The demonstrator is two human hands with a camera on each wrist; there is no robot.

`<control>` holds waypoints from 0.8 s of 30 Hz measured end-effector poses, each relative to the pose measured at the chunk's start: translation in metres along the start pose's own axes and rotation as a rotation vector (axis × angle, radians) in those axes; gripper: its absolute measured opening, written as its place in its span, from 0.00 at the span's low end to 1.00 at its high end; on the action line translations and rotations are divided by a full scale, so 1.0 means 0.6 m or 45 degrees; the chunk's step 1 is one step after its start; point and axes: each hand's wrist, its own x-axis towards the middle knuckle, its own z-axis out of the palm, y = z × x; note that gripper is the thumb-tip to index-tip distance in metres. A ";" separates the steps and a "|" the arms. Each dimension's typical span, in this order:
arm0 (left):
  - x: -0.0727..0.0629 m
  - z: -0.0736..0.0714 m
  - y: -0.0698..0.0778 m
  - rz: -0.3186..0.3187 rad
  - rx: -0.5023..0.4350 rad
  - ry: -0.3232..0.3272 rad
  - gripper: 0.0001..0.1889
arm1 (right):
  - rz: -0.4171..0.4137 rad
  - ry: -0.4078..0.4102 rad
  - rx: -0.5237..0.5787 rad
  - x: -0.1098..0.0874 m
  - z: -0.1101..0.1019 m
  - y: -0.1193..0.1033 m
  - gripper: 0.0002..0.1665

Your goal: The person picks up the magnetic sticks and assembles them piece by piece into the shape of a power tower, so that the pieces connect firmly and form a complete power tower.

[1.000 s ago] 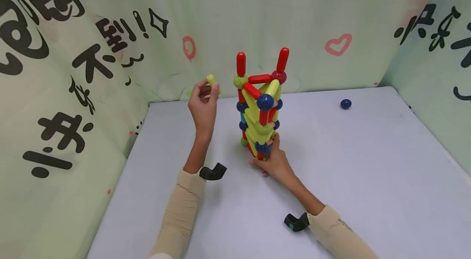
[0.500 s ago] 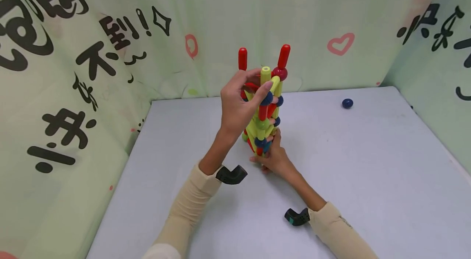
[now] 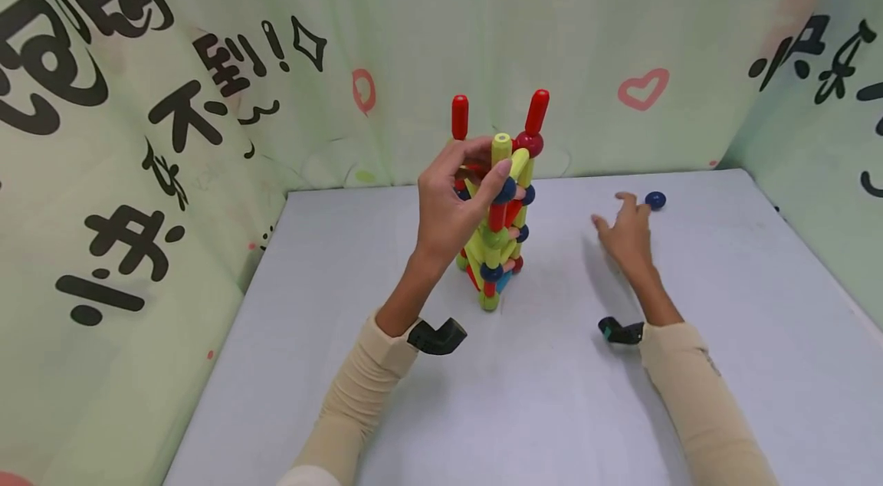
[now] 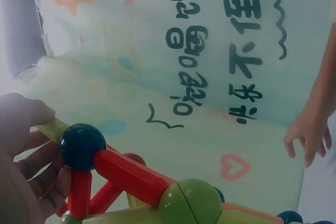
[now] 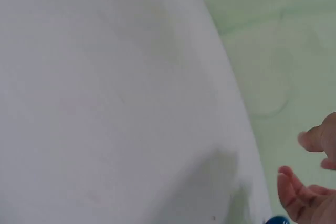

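Note:
A tower of coloured magnetic building rods and balls (image 3: 494,237) stands upright on the table. At its top, my left hand (image 3: 444,202) pinches a yellow-green rod (image 3: 501,149) between thumb and fingers. That rod stands upright on a dark blue ball (image 4: 84,147) at the tower's near corner, as the left wrist view shows. Two red rods (image 3: 537,112) point up from the other top corners. Off to the right, my right hand (image 3: 629,239) hovers with fingers spread and holds nothing. Just beyond its fingertips lies a loose dark blue ball (image 3: 655,200), which barely enters the right wrist view.
A white table (image 3: 552,394) lies under everything. Pale green curtains (image 3: 441,26) with black writing and red hearts hang behind it and along both sides. Each wrist carries a black camera (image 3: 437,336).
My left hand brought the yellow-green rod rightward from beside the tower onto its near top ball. My right hand let go of the tower's base and moved right towards the loose blue ball.

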 end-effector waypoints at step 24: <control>0.015 -0.026 -0.103 -0.425 -0.034 0.087 0.20 | -0.323 -0.122 0.586 0.093 -0.113 -0.067 0.26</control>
